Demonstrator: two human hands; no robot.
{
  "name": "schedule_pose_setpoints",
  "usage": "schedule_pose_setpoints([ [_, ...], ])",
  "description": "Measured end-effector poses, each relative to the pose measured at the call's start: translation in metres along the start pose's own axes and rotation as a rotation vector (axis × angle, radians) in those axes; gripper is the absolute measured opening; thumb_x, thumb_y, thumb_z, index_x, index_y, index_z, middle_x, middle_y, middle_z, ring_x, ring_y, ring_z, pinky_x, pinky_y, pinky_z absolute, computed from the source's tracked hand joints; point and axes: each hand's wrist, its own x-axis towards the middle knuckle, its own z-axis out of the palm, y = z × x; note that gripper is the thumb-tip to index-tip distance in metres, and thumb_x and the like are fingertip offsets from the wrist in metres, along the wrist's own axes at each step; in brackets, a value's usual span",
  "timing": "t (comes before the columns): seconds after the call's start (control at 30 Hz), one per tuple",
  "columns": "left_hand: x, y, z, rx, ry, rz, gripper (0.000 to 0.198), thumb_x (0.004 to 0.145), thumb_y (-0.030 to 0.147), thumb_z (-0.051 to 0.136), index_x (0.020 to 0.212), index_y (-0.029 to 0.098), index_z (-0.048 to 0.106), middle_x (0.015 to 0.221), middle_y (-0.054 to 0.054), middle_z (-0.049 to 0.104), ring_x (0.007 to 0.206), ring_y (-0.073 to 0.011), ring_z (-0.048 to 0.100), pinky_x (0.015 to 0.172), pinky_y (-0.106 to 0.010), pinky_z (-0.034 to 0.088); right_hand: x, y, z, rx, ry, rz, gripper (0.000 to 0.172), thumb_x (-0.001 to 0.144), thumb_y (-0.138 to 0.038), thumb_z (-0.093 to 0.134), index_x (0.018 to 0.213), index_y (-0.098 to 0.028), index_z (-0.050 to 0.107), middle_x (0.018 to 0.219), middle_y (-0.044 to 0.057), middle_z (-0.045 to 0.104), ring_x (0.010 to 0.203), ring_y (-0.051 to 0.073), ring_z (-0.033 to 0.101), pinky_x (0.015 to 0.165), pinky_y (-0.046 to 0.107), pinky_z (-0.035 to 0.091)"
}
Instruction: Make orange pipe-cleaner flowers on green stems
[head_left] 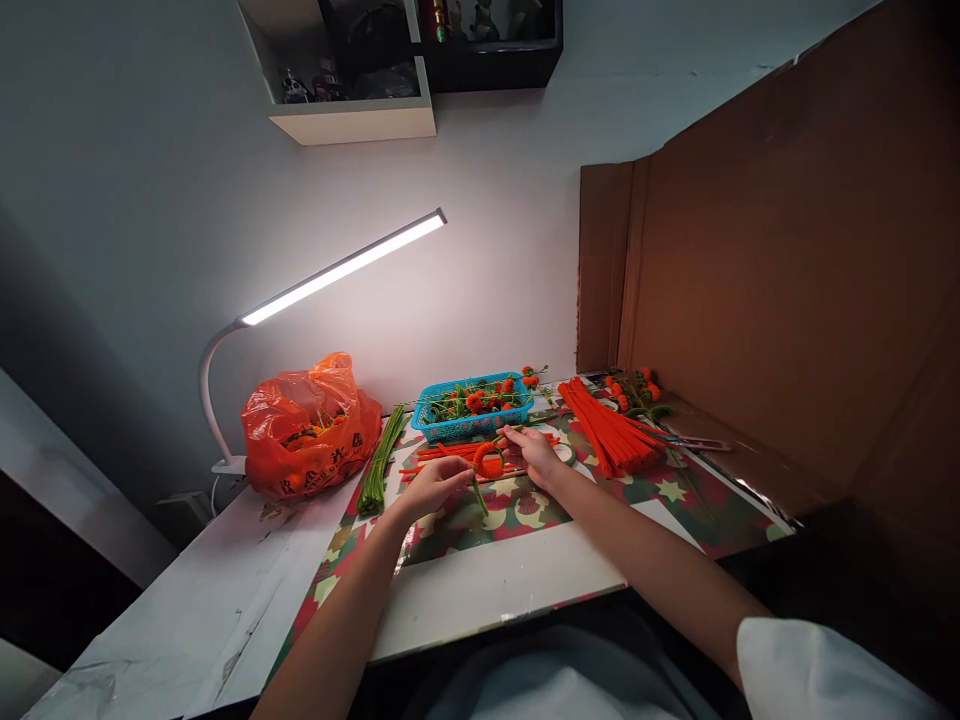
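Over the patterned tabletop, my left hand (pixel 439 482) pinches the near side of a curled orange pipe cleaner (pixel 480 458) with a green stem hanging below it. My right hand (pixel 531 452) is closed on the far side of the same piece, fingertips together near a green strand. How the orange and green parts join is too small to make out. Several loose orange pipe cleaners (pixel 442 453) lie flat behind my hands. A pale ring, perhaps a roll of tape (pixel 564 455), sits just right of my right hand.
Behind the hands stands a blue basket (pixel 442 430) of orange-and-green flowers. Green pipe cleaners (pixel 382 465) lie left; an orange bundle (pixel 611 430) and more flowers (pixel 634 388) lie right. An orange plastic bag (pixel 311 430), a lit lamp (pixel 345 268) and a cardboard wall (pixel 780 260) flank the table.
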Motion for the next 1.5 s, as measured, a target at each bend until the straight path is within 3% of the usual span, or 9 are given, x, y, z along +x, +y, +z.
schedule_pose_setpoints([
  [0.1,-0.001,0.007,0.004,-0.108,0.036,0.062,0.042,0.072,0.047,0.064,0.1,0.016,0.06,0.1,-0.007,0.063,0.087,-0.0182,0.06,0.071,-0.027,0.048,-0.004,0.001,0.003,-0.02,-0.058,0.027,0.013,0.079,-0.026,0.063,0.073,-0.014,0.065,0.061,0.0,0.064,0.045,0.004,0.052,0.048,0.016,0.043],
  [0.2,-0.002,0.012,0.012,-0.238,-0.025,0.059,0.046,0.071,0.043,0.067,0.109,0.018,0.058,0.109,-0.008,0.061,0.091,-0.018,0.06,0.08,-0.03,0.048,-0.01,0.002,0.006,-0.087,-0.151,0.042,0.015,0.074,-0.028,0.069,0.072,-0.013,0.066,0.061,0.001,0.064,0.044,0.004,0.05,0.048,0.016,0.042],
  [0.37,-0.003,0.013,0.022,-0.486,-0.144,-0.126,0.036,0.075,0.043,0.063,0.095,0.012,0.064,0.086,-0.008,0.066,0.08,-0.0164,0.061,0.071,-0.025,0.047,-0.018,0.002,0.011,-0.215,-0.262,-0.036,0.03,0.062,-0.039,0.075,0.07,-0.011,0.068,0.053,-0.001,0.06,0.039,0.002,0.041,0.039,0.016,0.029],
  [0.53,-0.007,0.017,0.028,-0.716,-0.45,-0.279,0.042,0.076,0.05,0.056,0.095,0.013,0.063,0.08,-0.01,0.066,0.078,-0.022,0.064,0.068,-0.031,0.048,-0.021,0.004,0.013,-0.247,-0.385,-0.03,0.039,0.058,-0.047,0.075,0.075,-0.012,0.069,0.045,-0.006,0.051,0.036,0.003,0.037,0.037,0.018,0.024],
  [0.63,-0.006,0.019,0.031,-0.778,-0.517,-0.31,0.046,0.078,0.054,0.048,0.096,0.014,0.061,0.076,-0.009,0.066,0.071,-0.0211,0.064,0.063,-0.031,0.047,-0.022,0.007,0.012,-0.257,-0.45,-0.006,0.042,0.06,-0.051,0.073,0.078,-0.013,0.069,0.044,-0.006,0.05,0.032,0.003,0.034,0.035,0.019,0.025],
  [0.77,-0.003,0.017,0.033,-0.823,-0.489,-0.315,0.039,0.081,0.048,0.048,0.088,0.012,0.061,0.069,-0.008,0.063,0.056,-0.0147,0.058,0.053,-0.025,0.044,-0.021,0.008,0.013,-0.266,-0.427,-0.037,0.04,0.06,-0.049,0.073,0.074,-0.012,0.067,0.047,-0.004,0.054,0.036,0.005,0.042,0.04,0.019,0.031],
  [1.0,-0.001,0.014,0.035,-0.838,-0.461,-0.29,0.033,0.081,0.041,0.05,0.075,0.011,0.061,0.067,-0.006,0.06,0.056,-0.0142,0.058,0.053,-0.025,0.043,-0.017,0.007,0.015,-0.243,-0.263,-0.081,0.034,0.055,-0.043,0.077,0.065,-0.012,0.066,0.052,-0.004,0.053,0.048,0.005,0.045,0.05,0.019,0.035],
  [1.27,0.001,0.014,0.036,-0.77,-0.473,-0.301,0.031,0.081,0.039,0.048,0.075,0.011,0.06,0.064,-0.007,0.062,0.053,-0.0148,0.058,0.054,-0.026,0.041,-0.005,0.007,0.008,-0.249,-0.185,-0.149,0.04,0.053,-0.047,0.076,0.069,-0.012,0.068,0.048,-0.006,0.048,0.043,0.004,0.033,0.044,0.019,0.022],
  [1.5,0.001,0.013,0.037,-0.816,-0.471,-0.326,0.029,0.081,0.034,0.05,0.075,0.008,0.063,0.064,-0.008,0.063,0.054,-0.0154,0.06,0.056,-0.025,0.043,0.001,0.004,0.005,-0.255,-0.137,-0.176,0.037,0.054,-0.047,0.075,0.068,-0.013,0.068,0.049,-0.004,0.051,0.043,0.004,0.034,0.045,0.021,0.022],
])
